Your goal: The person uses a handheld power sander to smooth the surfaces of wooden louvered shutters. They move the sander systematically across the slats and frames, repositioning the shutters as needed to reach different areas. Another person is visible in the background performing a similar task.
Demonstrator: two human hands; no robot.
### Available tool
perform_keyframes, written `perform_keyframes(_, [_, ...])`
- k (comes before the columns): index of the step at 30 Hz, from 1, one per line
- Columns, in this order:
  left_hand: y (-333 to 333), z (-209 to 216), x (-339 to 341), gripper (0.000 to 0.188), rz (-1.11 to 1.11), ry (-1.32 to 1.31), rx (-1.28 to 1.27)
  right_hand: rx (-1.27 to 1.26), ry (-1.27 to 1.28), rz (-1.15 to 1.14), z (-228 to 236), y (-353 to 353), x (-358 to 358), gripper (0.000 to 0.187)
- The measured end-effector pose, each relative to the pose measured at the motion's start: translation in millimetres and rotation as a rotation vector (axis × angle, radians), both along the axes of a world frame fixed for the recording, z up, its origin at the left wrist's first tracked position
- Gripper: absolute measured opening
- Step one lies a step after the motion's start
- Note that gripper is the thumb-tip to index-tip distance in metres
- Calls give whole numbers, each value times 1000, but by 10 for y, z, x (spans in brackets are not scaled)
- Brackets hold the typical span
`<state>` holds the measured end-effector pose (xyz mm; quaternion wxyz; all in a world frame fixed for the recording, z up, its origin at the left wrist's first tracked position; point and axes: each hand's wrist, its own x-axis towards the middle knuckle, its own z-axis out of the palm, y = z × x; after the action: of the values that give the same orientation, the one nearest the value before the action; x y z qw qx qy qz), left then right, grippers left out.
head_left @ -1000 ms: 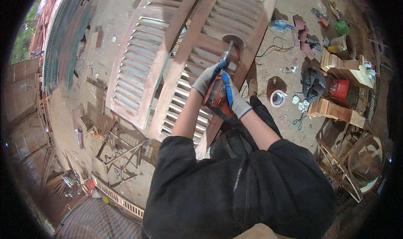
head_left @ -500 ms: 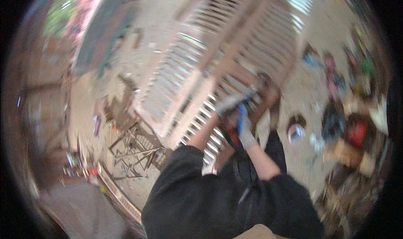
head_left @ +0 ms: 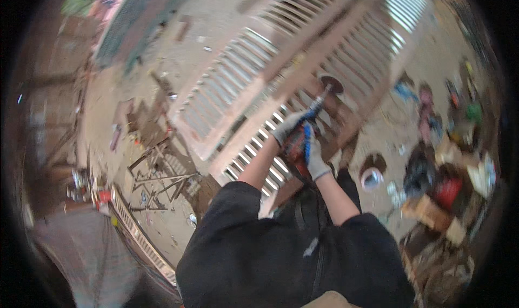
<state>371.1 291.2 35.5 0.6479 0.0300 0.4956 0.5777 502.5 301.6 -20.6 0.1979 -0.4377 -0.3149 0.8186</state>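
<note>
Both my hands wear grey work gloves with blue on them and grip a red angle grinder (head_left: 294, 148). My left hand (head_left: 288, 127) is wrapped round its front part, near the silver head. Further back, my right hand (head_left: 314, 155) closes on the body. The round dark disc (head_left: 331, 85) is over the slats of a pinkish-brown louvred shutter (head_left: 354, 51); I cannot tell whether it touches. Beside that shutter, on the left, lies a second louvred shutter (head_left: 230, 78).
A roll of tape (head_left: 371, 179) is on the floor to my right. Beyond it are a black bag (head_left: 419, 173), a red object (head_left: 448, 193) and cardboard pieces (head_left: 427, 212). Thin scrap frames (head_left: 162, 181) lie to my left, near a long slatted strip (head_left: 141, 236).
The view has shifted a little and is less blurred. My hands still grip the grinder, and its disc is now further up the shutter.
</note>
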Motion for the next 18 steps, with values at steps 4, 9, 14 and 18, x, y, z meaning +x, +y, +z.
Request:
perform_keyframes(4, [-8,-245,306,29,-159,-33,4,-30,-326,4,274,-170,401,74])
perform_keyframes(9, [-16,-139,97,33,-118,-79,-12,-71,-199,-40,361,-66,140,78])
perform_keyframes(14, [150,178,-160,30,-84,-200,-37,-280,-186,92,215,170,-221,74])
perform_keyframes(18, [138,-11,128,26,-126,-320,-84,-136,-224,-88,457,-10,120,71])
